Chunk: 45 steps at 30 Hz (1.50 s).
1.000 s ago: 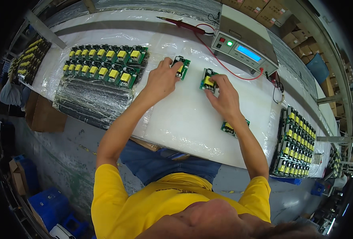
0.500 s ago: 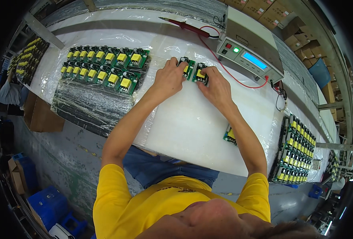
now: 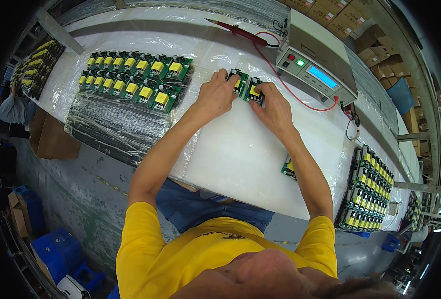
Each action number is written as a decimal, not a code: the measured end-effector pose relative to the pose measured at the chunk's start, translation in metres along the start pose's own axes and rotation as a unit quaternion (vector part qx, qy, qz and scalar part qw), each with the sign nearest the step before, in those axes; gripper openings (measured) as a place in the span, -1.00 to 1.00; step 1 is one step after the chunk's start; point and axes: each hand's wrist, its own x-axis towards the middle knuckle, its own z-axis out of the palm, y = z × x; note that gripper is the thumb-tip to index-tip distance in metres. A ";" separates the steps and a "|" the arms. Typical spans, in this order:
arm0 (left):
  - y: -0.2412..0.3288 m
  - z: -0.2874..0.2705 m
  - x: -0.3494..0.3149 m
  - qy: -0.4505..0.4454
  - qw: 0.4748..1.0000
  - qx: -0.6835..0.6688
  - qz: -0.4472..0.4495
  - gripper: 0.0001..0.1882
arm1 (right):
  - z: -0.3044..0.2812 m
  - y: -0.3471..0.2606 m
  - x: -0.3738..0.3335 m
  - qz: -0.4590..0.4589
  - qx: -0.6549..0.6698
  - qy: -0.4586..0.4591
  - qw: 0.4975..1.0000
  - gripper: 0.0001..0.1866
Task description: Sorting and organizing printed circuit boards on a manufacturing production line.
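Two small green circuit boards with yellow transformers lie side by side on the white work surface. My left hand (image 3: 217,96) grips the left circuit board (image 3: 237,85), its fingers closed at the board's upper left side. The right circuit board (image 3: 253,93) is held by my right hand (image 3: 274,106), with thumb and fingers bent around its right side. My fingers cover part of both boards. Partly hidden by my right forearm, another circuit board (image 3: 288,168) lies nearer to me.
Rows of boards (image 3: 131,89) sit on a film-wrapped black stack at left. More boards (image 3: 369,192) fill a tray at right. A bench tester (image 3: 314,70) with a lit screen stands at far right. Its red probe (image 3: 240,33) lies beyond my hands, the red lead (image 3: 291,90) curving beside them.
The view has shifted slightly, so the bench appears a little further right. Both hands stay on the same two boards, with only slight finger movement.
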 end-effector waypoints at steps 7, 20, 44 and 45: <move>0.005 0.003 -0.012 0.058 0.995 0.013 0.080 -0.39 | -0.012 -0.001 -0.012 -0.006 0.011 0.016 1.000 -0.64; 0.174 0.047 -0.094 -0.102 0.972 -0.018 0.211 -0.38 | -0.135 0.035 -0.227 0.195 0.051 -0.016 0.979 -0.55; 0.122 0.044 0.013 -0.028 0.987 0.100 0.125 -0.57 | -0.080 0.073 -0.085 0.087 0.074 0.021 0.993 -0.58; 0.121 0.046 0.015 -0.020 0.987 0.100 0.127 -0.61 | -0.078 0.073 -0.081 0.085 0.067 0.017 0.994 -0.58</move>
